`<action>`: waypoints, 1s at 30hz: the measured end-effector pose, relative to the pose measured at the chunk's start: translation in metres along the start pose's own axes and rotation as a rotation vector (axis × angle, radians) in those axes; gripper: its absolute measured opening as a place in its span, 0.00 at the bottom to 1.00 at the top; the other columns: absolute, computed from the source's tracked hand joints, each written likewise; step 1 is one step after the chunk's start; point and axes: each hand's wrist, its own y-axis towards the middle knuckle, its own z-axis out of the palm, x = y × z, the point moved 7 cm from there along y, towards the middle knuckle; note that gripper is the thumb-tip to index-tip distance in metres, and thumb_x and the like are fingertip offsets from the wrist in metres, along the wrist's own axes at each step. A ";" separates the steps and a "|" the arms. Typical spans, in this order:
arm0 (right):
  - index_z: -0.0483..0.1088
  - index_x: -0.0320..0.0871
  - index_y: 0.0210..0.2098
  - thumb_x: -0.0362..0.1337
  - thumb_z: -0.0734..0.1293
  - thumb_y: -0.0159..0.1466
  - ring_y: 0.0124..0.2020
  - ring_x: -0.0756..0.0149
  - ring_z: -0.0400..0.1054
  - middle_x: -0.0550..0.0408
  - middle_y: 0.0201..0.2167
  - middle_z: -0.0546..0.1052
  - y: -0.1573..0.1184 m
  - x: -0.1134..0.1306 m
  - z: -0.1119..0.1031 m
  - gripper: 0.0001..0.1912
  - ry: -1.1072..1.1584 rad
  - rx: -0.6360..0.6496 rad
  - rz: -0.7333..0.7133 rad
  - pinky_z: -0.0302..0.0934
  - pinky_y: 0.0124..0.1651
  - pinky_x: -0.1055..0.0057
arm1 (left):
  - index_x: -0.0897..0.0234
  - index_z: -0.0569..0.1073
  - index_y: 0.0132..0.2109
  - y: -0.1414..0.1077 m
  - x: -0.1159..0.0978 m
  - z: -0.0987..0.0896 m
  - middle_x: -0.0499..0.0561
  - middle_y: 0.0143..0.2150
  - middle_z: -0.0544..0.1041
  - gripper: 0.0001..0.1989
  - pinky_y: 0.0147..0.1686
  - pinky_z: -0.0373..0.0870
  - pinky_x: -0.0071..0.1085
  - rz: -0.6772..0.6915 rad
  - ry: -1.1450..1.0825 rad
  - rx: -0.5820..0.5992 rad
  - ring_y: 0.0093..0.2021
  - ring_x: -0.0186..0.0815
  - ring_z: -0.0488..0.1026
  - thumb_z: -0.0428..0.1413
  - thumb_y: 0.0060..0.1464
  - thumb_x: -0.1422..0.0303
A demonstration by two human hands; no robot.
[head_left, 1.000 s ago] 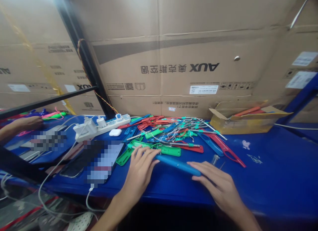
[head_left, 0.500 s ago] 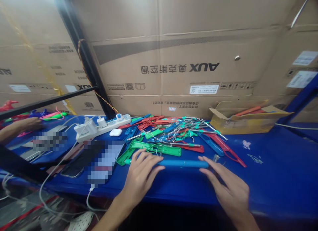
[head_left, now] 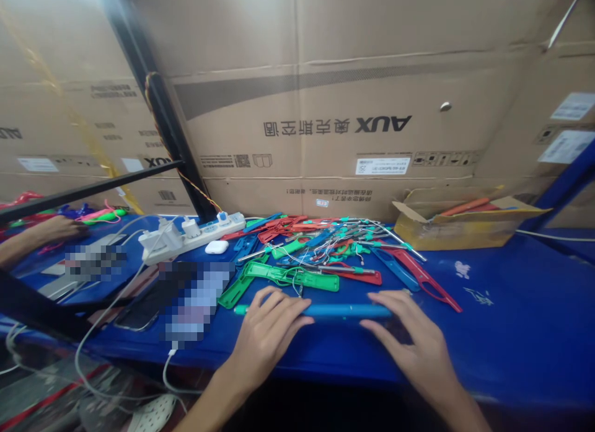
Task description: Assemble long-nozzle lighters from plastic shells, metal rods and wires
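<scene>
Head view: holding a blue stick [head_left: 341,310] in left hand [head_left: 267,326] and right hand [head_left: 416,330], near the bench [head_left: 334,351]'s front edge; seems closed up, with many loose parts [head_left: 318,279] left toward the back edge.

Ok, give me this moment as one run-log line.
left hand: gripping blue casing | right hand: at casing's right end | beyond: pile of coloured parts | back right: open carton
</scene>
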 end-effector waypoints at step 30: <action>0.80 0.42 0.26 0.50 0.65 0.71 0.13 0.73 0.67 0.60 0.17 0.77 -0.002 -0.020 -0.010 0.24 -0.056 -0.045 0.237 0.62 0.22 0.79 | 0.54 0.78 0.49 0.000 0.017 0.006 0.49 0.50 0.82 0.06 0.67 0.44 0.63 -0.120 0.186 0.051 0.56 0.47 0.73 0.60 0.66 0.68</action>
